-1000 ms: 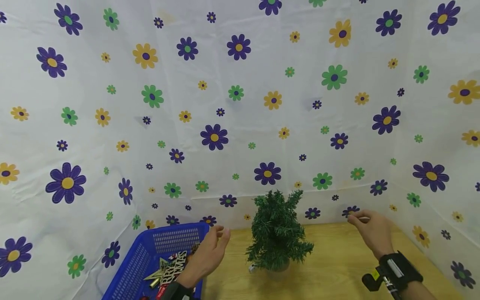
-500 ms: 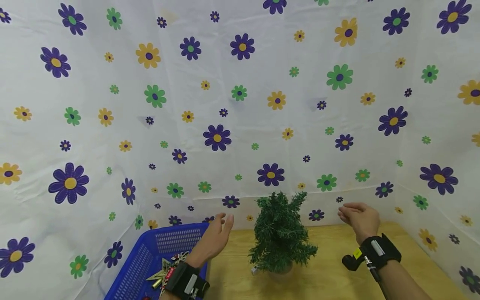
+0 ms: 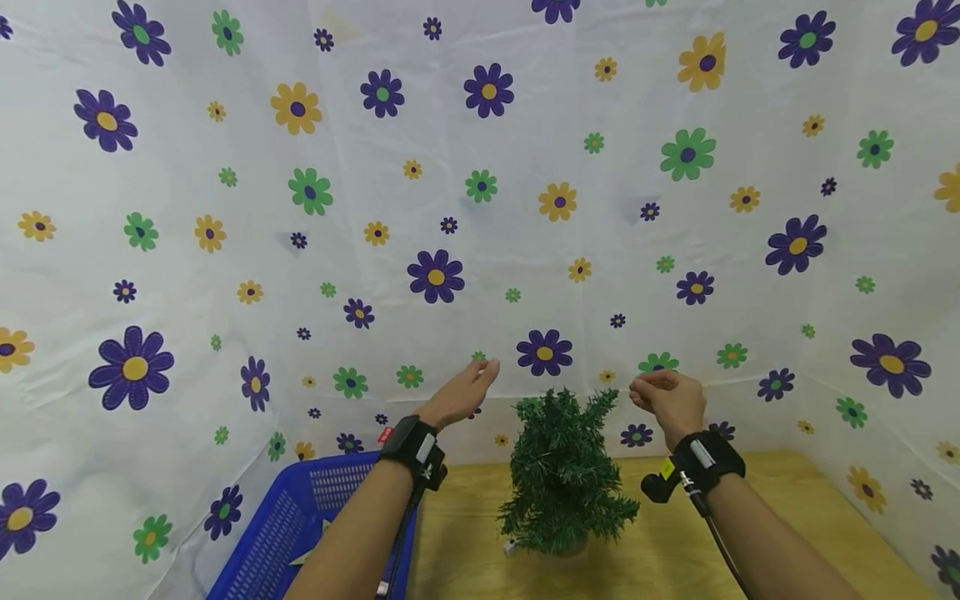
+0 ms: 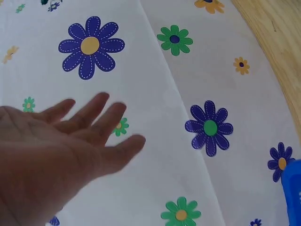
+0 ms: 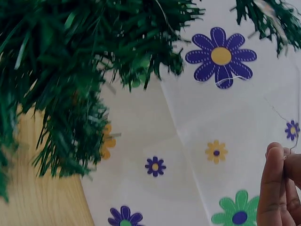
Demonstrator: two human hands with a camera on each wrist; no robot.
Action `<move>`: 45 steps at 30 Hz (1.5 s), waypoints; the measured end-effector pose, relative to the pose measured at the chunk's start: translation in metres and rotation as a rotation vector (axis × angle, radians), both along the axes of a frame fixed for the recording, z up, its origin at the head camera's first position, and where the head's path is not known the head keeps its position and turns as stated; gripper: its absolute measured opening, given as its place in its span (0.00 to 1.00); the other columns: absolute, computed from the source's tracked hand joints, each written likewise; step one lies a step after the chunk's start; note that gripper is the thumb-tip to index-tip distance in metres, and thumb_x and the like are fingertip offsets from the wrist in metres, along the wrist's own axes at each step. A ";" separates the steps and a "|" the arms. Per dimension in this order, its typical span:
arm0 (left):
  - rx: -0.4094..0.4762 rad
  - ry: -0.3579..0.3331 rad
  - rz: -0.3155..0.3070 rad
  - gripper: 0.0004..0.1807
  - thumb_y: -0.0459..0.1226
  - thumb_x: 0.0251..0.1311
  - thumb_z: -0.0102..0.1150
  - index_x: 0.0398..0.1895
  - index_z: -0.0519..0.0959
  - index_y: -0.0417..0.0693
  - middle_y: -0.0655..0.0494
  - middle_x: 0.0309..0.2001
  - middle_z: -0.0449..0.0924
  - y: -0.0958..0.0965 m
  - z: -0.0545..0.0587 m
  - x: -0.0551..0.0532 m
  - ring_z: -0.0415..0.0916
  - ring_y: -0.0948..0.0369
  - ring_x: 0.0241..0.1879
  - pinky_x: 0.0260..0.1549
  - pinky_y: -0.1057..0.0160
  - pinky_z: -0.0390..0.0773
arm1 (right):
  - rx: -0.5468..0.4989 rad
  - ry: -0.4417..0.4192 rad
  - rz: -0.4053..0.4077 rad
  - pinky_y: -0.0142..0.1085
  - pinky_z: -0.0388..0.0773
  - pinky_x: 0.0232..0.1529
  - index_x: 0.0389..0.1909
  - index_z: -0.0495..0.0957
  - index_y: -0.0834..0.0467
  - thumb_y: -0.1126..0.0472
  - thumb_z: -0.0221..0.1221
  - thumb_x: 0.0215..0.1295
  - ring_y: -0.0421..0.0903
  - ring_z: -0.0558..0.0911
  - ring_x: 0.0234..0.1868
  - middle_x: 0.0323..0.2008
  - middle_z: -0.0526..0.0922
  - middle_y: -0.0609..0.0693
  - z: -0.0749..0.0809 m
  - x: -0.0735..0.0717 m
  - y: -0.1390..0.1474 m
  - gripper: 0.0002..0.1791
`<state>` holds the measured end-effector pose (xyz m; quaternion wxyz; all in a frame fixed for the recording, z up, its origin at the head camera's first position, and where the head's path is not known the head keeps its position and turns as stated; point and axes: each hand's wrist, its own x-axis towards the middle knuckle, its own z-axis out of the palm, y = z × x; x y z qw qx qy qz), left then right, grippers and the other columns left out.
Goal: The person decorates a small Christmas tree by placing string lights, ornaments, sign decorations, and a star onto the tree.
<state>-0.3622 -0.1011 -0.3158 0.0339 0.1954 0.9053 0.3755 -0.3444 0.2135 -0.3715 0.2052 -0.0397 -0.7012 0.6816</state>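
Note:
A small green artificial Christmas tree (image 3: 562, 475) stands upright on the wooden table. My right hand (image 3: 672, 407) is just right of its top, thumb and fingertips pinched together. In the right wrist view, those fingers (image 5: 273, 183) pinch a thin wire (image 5: 278, 113), which runs up toward the tree's branches (image 5: 51, 56). On the other side, my left hand (image 3: 457, 396) is raised left of the treetop. Its fingers are spread and relaxed with nothing in them, as the palm (image 4: 51, 146) in the left wrist view shows.
A blue plastic basket (image 3: 281, 508) stands at the left, its contents mostly hidden by my left forearm; a gold star tip (image 3: 302, 558) shows. A small whitish piece (image 3: 512, 547) lies by the tree's base. Flower-printed white cloth (image 3: 360, 175) encloses the table (image 3: 457, 533).
Both hands have risen and come inward to either side of the treetop. My left hand has left its place above the basket, and the right hand has moved left.

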 end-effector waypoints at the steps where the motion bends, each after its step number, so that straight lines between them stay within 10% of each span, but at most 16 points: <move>1: -0.032 -0.004 -0.018 0.35 0.59 0.70 0.29 0.72 0.51 0.48 0.44 0.70 0.58 0.004 0.001 -0.005 0.60 0.45 0.66 0.62 0.44 0.64 | 0.004 0.010 0.014 0.31 0.82 0.37 0.44 0.78 0.70 0.65 0.63 0.58 0.37 0.85 0.27 0.30 0.83 0.49 0.002 -0.003 -0.004 0.15; 8: -0.138 -0.060 -0.178 0.31 0.53 0.71 0.33 0.72 0.53 0.49 0.45 0.65 0.65 0.032 0.005 -0.022 0.64 0.48 0.65 0.61 0.45 0.66 | 0.106 0.046 0.125 0.28 0.82 0.38 0.43 0.79 0.66 0.60 0.63 0.59 0.41 0.85 0.32 0.37 0.85 0.57 0.006 -0.017 -0.022 0.15; 17: 0.118 -0.134 -0.342 0.22 0.45 0.71 0.42 0.65 0.66 0.48 0.52 0.56 0.78 0.054 -0.002 -0.044 0.73 0.55 0.58 0.60 0.53 0.70 | 0.187 0.056 0.205 0.32 0.82 0.39 0.42 0.80 0.64 0.50 0.64 0.56 0.49 0.85 0.36 0.38 0.84 0.59 0.014 -0.028 -0.026 0.21; 25: 0.138 0.042 -0.151 0.13 0.39 0.70 0.46 0.44 0.80 0.44 0.49 0.34 0.81 0.053 -0.003 -0.042 0.80 0.54 0.35 0.34 0.65 0.79 | 0.238 0.081 0.286 0.41 0.80 0.45 0.45 0.79 0.64 0.54 0.62 0.60 0.54 0.84 0.38 0.39 0.84 0.60 0.015 -0.027 -0.028 0.18; 32: -0.063 0.207 0.027 0.12 0.37 0.68 0.48 0.39 0.82 0.45 0.48 0.32 0.83 0.019 -0.020 -0.033 0.77 0.61 0.23 0.21 0.69 0.74 | 0.271 0.016 0.311 0.41 0.81 0.48 0.51 0.75 0.64 0.49 0.58 0.63 0.45 0.83 0.42 0.48 0.81 0.62 0.005 -0.015 0.000 0.24; 45: -0.297 0.188 0.007 0.10 0.37 0.64 0.54 0.36 0.85 0.46 0.52 0.32 0.84 -0.023 -0.019 0.028 0.74 0.65 0.19 0.19 0.69 0.74 | 0.347 -0.009 0.284 0.31 0.81 0.42 0.52 0.72 0.67 0.48 0.53 0.67 0.45 0.84 0.39 0.45 0.81 0.63 -0.025 0.044 0.051 0.26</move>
